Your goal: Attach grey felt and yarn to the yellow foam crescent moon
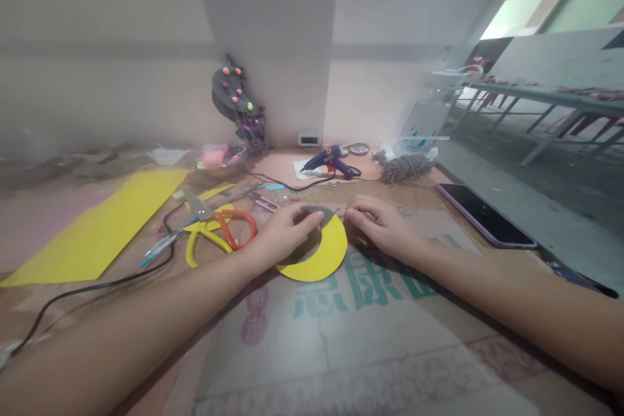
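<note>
Dim, hazy light (edges blurred).
</note>
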The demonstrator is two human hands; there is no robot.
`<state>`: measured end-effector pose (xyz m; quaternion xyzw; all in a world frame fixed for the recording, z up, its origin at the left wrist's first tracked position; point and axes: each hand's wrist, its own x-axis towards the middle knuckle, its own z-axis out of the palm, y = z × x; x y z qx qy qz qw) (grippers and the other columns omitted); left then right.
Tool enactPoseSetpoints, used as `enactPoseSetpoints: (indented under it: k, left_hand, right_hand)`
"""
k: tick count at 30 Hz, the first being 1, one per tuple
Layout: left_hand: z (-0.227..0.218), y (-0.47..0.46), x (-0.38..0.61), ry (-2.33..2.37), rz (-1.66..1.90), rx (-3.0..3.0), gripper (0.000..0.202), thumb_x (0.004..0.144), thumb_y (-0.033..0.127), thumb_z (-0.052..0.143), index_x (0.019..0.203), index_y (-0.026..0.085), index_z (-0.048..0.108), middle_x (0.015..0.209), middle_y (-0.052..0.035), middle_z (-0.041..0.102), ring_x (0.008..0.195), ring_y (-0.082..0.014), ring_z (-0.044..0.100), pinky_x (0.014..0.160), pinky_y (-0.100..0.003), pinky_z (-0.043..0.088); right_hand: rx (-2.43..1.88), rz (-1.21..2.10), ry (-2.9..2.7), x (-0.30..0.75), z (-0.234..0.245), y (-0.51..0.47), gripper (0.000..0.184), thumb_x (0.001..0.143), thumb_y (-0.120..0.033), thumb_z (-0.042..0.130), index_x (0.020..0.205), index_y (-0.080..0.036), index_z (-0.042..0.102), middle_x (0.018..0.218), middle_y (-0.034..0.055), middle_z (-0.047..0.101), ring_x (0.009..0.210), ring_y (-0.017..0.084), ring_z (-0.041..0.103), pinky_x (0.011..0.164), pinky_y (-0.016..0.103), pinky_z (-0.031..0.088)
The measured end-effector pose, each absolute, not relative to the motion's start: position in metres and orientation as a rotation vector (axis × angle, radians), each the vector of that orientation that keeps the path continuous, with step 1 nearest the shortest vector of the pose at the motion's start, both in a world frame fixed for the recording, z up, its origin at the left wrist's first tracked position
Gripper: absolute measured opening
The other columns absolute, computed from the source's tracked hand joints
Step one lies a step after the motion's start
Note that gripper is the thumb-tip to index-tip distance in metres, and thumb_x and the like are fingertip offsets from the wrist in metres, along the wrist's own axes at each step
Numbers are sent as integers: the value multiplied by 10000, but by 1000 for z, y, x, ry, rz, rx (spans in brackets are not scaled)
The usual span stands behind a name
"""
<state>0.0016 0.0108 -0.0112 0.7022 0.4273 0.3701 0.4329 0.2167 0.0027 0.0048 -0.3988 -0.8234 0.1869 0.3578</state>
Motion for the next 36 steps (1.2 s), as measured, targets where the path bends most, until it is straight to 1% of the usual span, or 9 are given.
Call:
enactPoseSetpoints:
  k: [6, 14, 19, 23, 27, 30, 36]
  left_hand:
    - [-12, 11, 1, 1029, 903, 1760, 358, 868, 477, 538, 935, 149, 666, 803, -31, 673, 687, -149, 572, 638, -250, 447]
    - [-11, 10, 1, 1070, 908, 1787, 390, 854, 500, 534, 927, 139, 663, 809, -43, 659, 748, -177, 589, 642, -262, 458]
    - [-11, 11, 1, 1047, 916, 1814, 381, 856, 495, 536, 924, 143, 666, 857, -48, 673, 768, -177, 588, 651, -266, 455]
    - [-13, 12, 0, 1053, 897, 1831, 392, 863, 511, 528, 902, 142, 654, 826, -40, 663, 748, -173, 590, 667, -268, 452]
    - [-13, 12, 0, 1065, 914, 1819, 392, 862, 514, 530, 905, 143, 650, 853, -47, 673, 775, -180, 599, 684, -273, 457]
    - [-12, 12, 0, 1084, 953, 1793, 389, 853, 508, 544, 905, 139, 654, 847, -47, 678, 763, -177, 600, 665, -269, 455]
    - [-9, 11, 0, 1086, 1009, 1774, 352, 852, 469, 567, 923, 137, 659, 798, -36, 679, 718, -157, 594, 655, -263, 446]
  right_hand:
    - [-1034, 502, -2131, 217, 4, 3, 316, 957, -338, 442, 710, -184, 563, 742, 25, 592, 730, 150, 571, 687, 277, 431]
    - [-992, 406, -2139, 216, 5, 2, 284, 949, -312, 449, 737, -182, 587, 745, 27, 606, 731, 153, 573, 680, 274, 429]
    - [-976, 383, -2142, 216, 2, 4, 276, 954, -307, 440, 756, -189, 592, 758, 29, 612, 748, 155, 577, 691, 278, 430]
    - [-985, 367, -2148, 216, 2, 3, 291, 955, -309, 431, 726, -184, 562, 731, 24, 584, 726, 153, 557, 678, 277, 421]
    - [-995, 347, -2172, 216, 4, 2, 303, 951, -330, 436, 703, -186, 533, 729, 28, 564, 713, 159, 535, 674, 286, 417]
    - [-981, 392, -2200, 217, 3, 4, 298, 947, -329, 454, 708, -182, 553, 762, 39, 588, 750, 167, 557, 703, 296, 428]
    - [-869, 467, -2241, 216, -1, 4, 187, 890, -324, 571, 785, -180, 625, 862, 58, 643, 856, 187, 593, 797, 325, 453]
